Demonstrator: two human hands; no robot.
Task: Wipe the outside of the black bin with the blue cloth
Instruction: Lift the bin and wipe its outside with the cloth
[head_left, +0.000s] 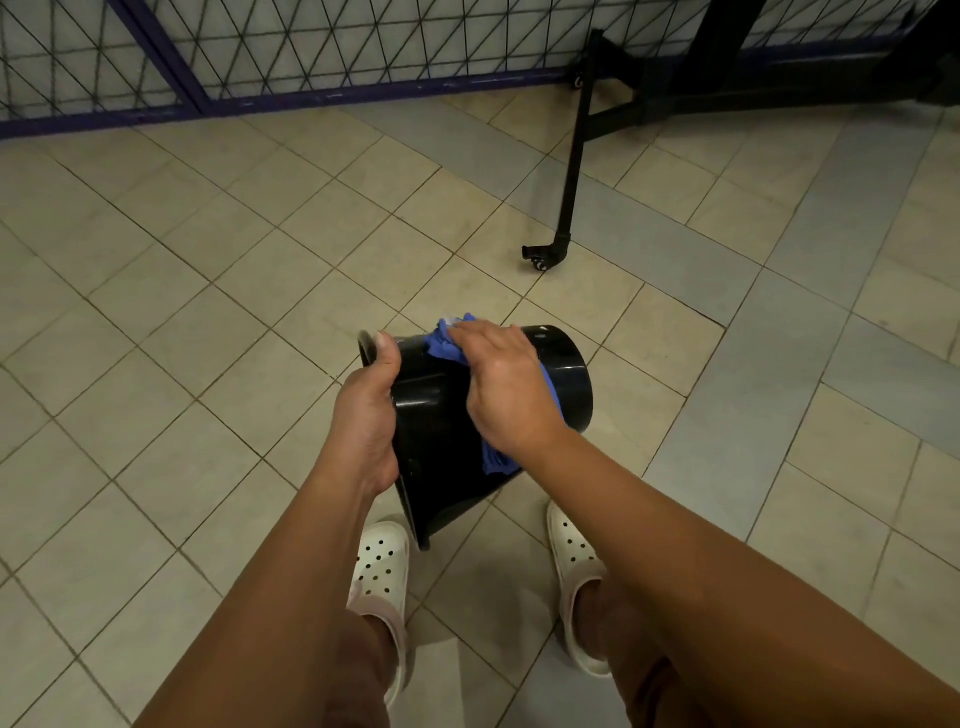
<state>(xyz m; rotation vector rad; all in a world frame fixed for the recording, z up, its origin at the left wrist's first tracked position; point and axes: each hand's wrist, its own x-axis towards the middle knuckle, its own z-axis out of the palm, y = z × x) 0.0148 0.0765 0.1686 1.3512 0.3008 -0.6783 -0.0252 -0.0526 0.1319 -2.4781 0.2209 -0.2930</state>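
While the left hand (370, 415) clamps the rim of the black bin (441, 467), held tipped above the tiled floor (208, 312) over the feet, the right hand (501, 387) presses flat on the blue cloth (445, 345) against its side: wiping is under way. Next likely needs turning the bin to reach unwiped wall; open floor all round

Your right hand (501, 387) covers most of the blue cloth (447, 345); your left hand (366, 421) hides the black bin (441, 467)'s rim edge, and its inside can't be seen.
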